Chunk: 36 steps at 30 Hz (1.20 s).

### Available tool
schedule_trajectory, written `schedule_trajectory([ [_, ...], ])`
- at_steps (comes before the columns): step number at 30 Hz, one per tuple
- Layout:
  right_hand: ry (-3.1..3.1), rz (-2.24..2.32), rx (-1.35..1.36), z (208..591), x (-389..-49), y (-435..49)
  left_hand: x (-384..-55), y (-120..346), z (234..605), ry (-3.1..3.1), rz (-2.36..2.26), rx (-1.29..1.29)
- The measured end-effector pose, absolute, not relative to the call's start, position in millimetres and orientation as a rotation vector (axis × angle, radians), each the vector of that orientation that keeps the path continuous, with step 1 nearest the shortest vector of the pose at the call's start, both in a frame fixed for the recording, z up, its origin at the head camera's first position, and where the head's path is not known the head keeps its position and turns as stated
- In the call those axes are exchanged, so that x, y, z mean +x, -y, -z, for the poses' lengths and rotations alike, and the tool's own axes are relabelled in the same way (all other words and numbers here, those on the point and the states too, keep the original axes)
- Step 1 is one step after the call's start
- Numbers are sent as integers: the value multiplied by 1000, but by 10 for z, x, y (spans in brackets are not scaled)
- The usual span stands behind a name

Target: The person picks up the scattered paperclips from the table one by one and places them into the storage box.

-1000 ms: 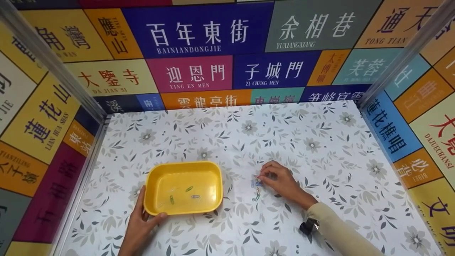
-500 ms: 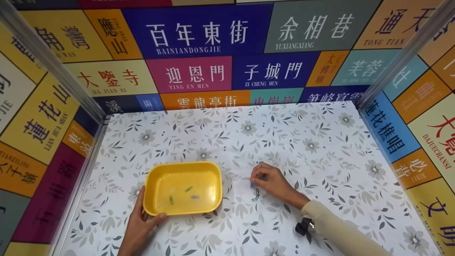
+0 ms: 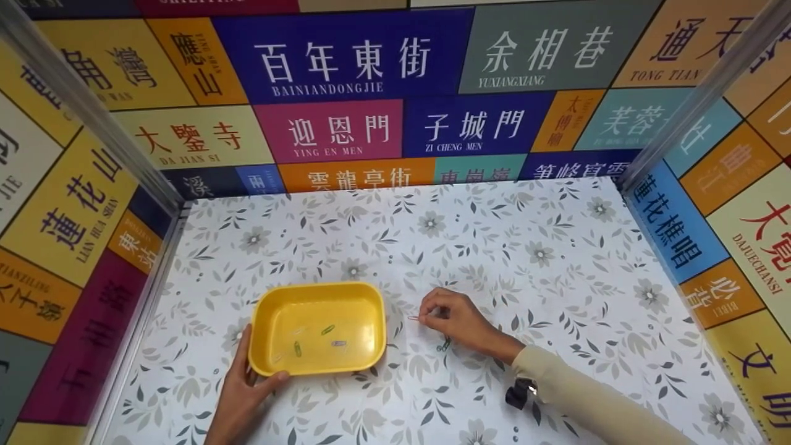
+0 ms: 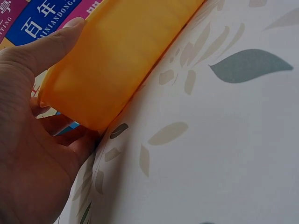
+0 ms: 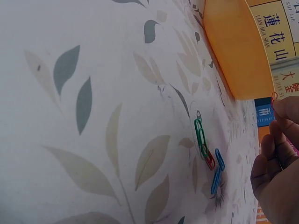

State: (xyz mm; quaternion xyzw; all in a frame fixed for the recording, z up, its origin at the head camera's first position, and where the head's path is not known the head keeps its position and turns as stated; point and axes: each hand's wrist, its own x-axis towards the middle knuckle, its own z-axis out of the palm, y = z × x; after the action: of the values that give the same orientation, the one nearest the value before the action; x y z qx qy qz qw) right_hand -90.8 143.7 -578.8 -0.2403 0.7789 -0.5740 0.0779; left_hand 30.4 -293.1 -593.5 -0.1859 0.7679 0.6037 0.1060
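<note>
My left hand [image 3: 244, 386] grips the near left corner of a yellow plastic tray [image 3: 309, 314], thumb at the front rim and fingers along the side. Inside the tray lie two green paper clips [image 3: 297, 349] and a pale purple paper clip [image 3: 338, 343], with fainter ones hard to make out. To the right of the tray, my right hand [image 3: 460, 316] pinches a red paper clip [image 3: 413, 317] between thumb and fingertip. In the right wrist view, a green paper clip [image 5: 200, 135], another red clip [image 5: 210, 159] and blue paper clips [image 5: 216, 181] lie on the table below that hand.
A white cloth [image 3: 531, 296] with grey leaves and flowers covers the table. Panels printed with large characters [image 3: 346, 55] wall in the back and both sides. A dark device [image 3: 521, 394] sits on my right wrist beside the beige sleeve [image 3: 575, 389].
My right hand has moved left toward the tray, carrying the red paper clip away from the loose clips. The left hand and the tray have stayed in place.
</note>
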Motion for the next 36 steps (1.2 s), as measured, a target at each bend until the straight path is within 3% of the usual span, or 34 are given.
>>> schedule_trajectory([
  [36, -2330, 1505, -938, 5537, -1051, -1052, 309, 2936, 5926, -2300, -1740, -534],
])
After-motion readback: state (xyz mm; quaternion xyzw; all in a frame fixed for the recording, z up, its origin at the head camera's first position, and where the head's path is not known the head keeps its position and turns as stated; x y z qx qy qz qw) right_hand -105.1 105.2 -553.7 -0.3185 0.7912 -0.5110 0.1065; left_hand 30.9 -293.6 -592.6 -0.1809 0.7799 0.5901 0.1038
